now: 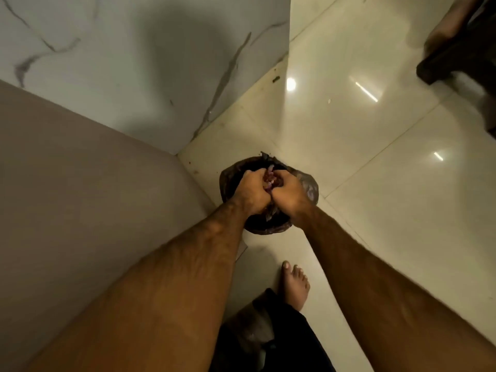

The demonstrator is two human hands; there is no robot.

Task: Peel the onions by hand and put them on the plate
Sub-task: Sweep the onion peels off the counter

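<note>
Both my hands are held together over a small bin lined with a dark plastic bag [308,186] on the floor. My left hand [252,191] and my right hand [288,191] are curled round a bunch of purple onion peels [269,177] that shows between the fingers. The bin stands in the corner where two walls meet. Neither a whole onion nor a plate is in view.
A marble-patterned wall [134,63] rises at the back and a plain beige wall [80,197] at the left. Glossy cream floor tiles [375,157] spread to the right. My bare foot [294,283] stands below the bin. A dark piece of furniture [456,55] is at the top right.
</note>
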